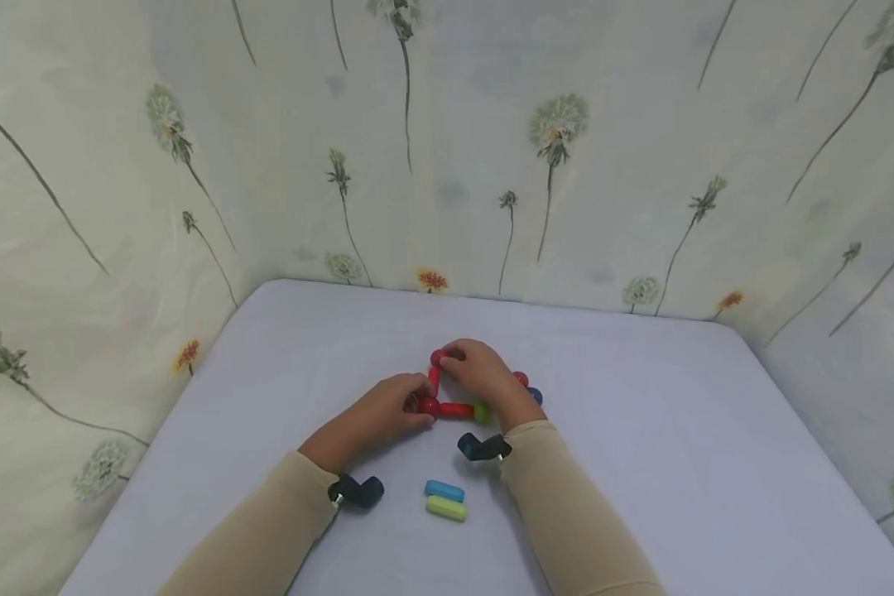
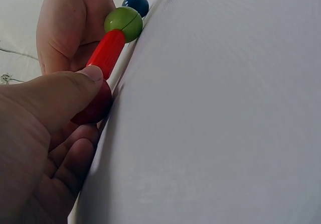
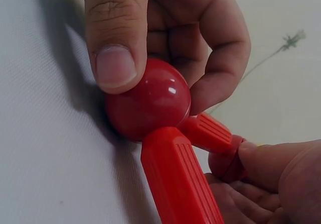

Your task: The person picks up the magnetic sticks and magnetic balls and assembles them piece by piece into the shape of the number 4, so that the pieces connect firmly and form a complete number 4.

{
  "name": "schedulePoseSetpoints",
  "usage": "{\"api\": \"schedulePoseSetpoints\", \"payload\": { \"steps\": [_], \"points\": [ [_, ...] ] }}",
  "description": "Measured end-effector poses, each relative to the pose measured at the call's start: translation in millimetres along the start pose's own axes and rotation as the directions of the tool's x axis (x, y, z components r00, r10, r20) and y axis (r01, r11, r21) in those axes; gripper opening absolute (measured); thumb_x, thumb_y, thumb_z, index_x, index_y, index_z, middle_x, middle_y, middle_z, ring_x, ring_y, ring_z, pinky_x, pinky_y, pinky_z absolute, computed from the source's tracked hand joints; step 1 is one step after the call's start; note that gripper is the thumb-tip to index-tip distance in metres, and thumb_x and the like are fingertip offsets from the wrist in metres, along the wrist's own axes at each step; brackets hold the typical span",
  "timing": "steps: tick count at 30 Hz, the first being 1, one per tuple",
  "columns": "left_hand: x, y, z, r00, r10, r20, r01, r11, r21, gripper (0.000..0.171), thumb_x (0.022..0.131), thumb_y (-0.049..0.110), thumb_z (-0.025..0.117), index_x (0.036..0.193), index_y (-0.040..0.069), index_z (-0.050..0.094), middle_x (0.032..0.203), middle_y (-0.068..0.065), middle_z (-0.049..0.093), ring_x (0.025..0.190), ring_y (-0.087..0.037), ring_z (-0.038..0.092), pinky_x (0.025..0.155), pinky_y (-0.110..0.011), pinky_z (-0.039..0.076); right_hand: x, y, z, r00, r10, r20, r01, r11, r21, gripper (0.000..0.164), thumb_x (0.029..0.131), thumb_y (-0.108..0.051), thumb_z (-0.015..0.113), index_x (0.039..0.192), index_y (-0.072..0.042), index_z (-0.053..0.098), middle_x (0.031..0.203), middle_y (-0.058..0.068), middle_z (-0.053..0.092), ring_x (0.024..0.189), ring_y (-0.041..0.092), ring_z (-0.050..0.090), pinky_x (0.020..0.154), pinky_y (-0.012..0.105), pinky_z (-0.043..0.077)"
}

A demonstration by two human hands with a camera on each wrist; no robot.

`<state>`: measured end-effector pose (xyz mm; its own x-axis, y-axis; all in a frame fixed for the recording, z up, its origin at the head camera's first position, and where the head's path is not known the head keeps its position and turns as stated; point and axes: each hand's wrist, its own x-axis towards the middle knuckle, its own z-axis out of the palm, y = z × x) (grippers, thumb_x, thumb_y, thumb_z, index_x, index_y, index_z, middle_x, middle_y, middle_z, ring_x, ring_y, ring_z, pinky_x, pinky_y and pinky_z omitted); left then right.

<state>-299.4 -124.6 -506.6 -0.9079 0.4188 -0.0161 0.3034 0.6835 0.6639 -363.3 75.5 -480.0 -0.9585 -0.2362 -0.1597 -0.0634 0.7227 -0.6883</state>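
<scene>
My left hand [image 1: 383,406] grips a red ball [image 1: 428,406] at the near left corner of a joined ball-and-stick piece. In the left wrist view its thumb lies over the joint with a red stick [image 2: 107,53], which runs to a green ball [image 2: 123,24]. Another red stick [image 1: 434,381] leads away to the far red ball [image 3: 155,106], which my right hand [image 1: 480,368] pinches between thumb and fingers. From that far ball a second red stick [image 3: 180,179] reaches toward the right wrist camera; the right hand hides it in the head view.
A red ball [image 1: 521,378] and a blue ball [image 1: 535,396] show just beyond the right wrist. Nearer the body, a blue stick [image 1: 444,491] and a yellow stick [image 1: 446,507] lie side by side on the white table [image 1: 641,463]. Flower-patterned cloth [image 1: 462,149] hangs behind.
</scene>
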Motion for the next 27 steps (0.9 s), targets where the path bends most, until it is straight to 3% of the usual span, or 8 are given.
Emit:
{"api": "schedulePoseSetpoints", "payload": {
  "steps": [8,27],
  "points": [
    [-1.0,1.2,-1.2,1.0,-0.009,0.005,0.009,1.0,0.003,0.037,0.089,0.029,0.085,0.119,0.024,0.064,0.101,0.009,0.064,0.095,-0.012,0.061,0.086,-0.027,0.056,-3.9,-1.1,-0.3,0.999,-0.032,0.038,0.032,0.999,0.009,0.037,0.103,-0.032,0.067,0.138,-0.02,0.066,0.136,0.005,0.066,0.132,0.03,0.057,0.113,0.056,0.046],
    [0.2,1.3,1.0,1.0,-0.01,0.001,0.01,1.0,0.008,0.036,0.089,0.03,0.085,0.117,0.025,0.063,0.1,0.01,0.064,0.095,-0.012,0.061,0.085,-0.027,0.056,-3.4,-0.4,-1.4,0.998,-0.038,0.041,0.039,0.999,-0.031,0.038,0.102,-0.034,0.068,0.138,-0.021,0.068,0.138,0.005,0.066,0.135,0.03,0.055,0.114,0.056,0.044]
  ]
}}
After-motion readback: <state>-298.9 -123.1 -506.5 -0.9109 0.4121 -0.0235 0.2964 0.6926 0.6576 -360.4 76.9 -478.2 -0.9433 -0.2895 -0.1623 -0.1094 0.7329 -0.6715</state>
